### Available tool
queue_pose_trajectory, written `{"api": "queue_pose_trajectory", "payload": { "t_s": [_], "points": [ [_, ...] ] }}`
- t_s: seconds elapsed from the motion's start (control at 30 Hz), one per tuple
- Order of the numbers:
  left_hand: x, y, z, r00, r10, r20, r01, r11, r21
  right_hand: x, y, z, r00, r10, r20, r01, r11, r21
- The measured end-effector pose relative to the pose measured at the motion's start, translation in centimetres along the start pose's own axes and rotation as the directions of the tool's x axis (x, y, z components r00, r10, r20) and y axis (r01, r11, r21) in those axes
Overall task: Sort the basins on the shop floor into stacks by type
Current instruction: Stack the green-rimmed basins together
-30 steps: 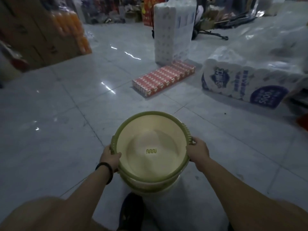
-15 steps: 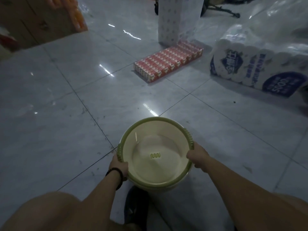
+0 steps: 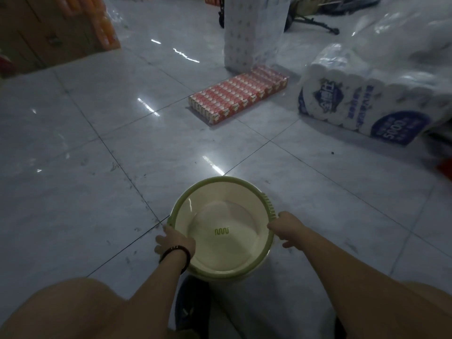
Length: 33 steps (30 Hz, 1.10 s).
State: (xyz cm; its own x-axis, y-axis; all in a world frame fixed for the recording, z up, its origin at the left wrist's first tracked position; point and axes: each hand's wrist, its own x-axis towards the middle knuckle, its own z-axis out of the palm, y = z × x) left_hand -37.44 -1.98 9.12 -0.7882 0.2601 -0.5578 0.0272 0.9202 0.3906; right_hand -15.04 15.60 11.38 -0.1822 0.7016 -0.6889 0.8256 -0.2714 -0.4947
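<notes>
A round cream basin (image 3: 221, 216) with a green rim and a small green wavy mark inside sits low over the tiled floor just in front of my knees. It looks nested on at least one more basin of the same kind; how many lie beneath is hidden. My left hand (image 3: 175, 242), with a dark band at the wrist, grips the rim on the left. My right hand (image 3: 283, 227) grips the rim on the right beside the ribbed handle.
A flat pack of red cartons (image 3: 238, 96) lies on the floor ahead. A tall wrapped pack of paper rolls (image 3: 252, 33) stands behind it, and a big bag of rolls (image 3: 362, 104) lies at the right. Brown boxes (image 3: 49, 33) stand far left. My dark shoe (image 3: 192, 307) is under the basin.
The basin has gone down toward the floor with both hands on its rim. My view has tipped further down and moved closer to the floor.
</notes>
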Motion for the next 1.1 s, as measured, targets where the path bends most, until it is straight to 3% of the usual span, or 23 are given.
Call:
{"api": "queue_pose_trajectory", "payload": {
  "t_s": [0.1, 0.2, 0.33, 0.43, 0.6, 0.8, 0.97, 1.1],
  "points": [
    [-4.4, 3.6, -0.6, 0.949, 0.304, 0.078, -0.312, 0.939, 0.141, -3.5, -0.8, -2.4, 0.982, -0.172, -0.082, 0.159, 0.977, -0.143],
    [-11.9, 7.7, -1.4, 0.758, 0.600, 0.256, -0.637, 0.765, 0.094, -7.8, -0.6, -6.2, 0.940, -0.322, -0.113, 0.282, 0.920, -0.272],
    [-21.3, 11.7, -1.0, 0.543, 0.754, 0.369, -0.838, 0.512, 0.186, -13.6, 1.8, -12.7, 0.904, -0.401, -0.149, 0.346, 0.890, -0.296],
    [-27.3, 13.8, -0.1, 0.413, 0.779, 0.471, -0.905, 0.296, 0.304, -18.5, 5.8, -17.6, 0.901, -0.383, -0.203, 0.318, 0.902, -0.292],
    [-36.1, 16.7, 2.4, 0.243, 0.761, 0.602, -0.955, 0.079, 0.286, -26.4, 15.9, -23.7, 0.895, -0.286, -0.341, 0.228, 0.952, -0.202],
    [-45.2, 17.5, 7.9, 0.003, 0.712, 0.702, -0.973, -0.160, 0.166, -35.2, 30.7, -26.6, 0.818, 0.014, -0.575, 0.100, 0.981, 0.166],
    [-51.8, 16.5, 13.7, -0.129, 0.578, 0.806, -0.955, -0.292, 0.056, -39.8, 44.2, -23.6, 0.734, 0.337, -0.589, 0.013, 0.861, 0.508],
    [-55.5, 16.0, 19.6, -0.187, 0.491, 0.851, -0.934, -0.358, 0.002, -39.8, 52.5, -19.0, 0.674, 0.535, -0.509, 0.068, 0.642, 0.764]
  ]
}}
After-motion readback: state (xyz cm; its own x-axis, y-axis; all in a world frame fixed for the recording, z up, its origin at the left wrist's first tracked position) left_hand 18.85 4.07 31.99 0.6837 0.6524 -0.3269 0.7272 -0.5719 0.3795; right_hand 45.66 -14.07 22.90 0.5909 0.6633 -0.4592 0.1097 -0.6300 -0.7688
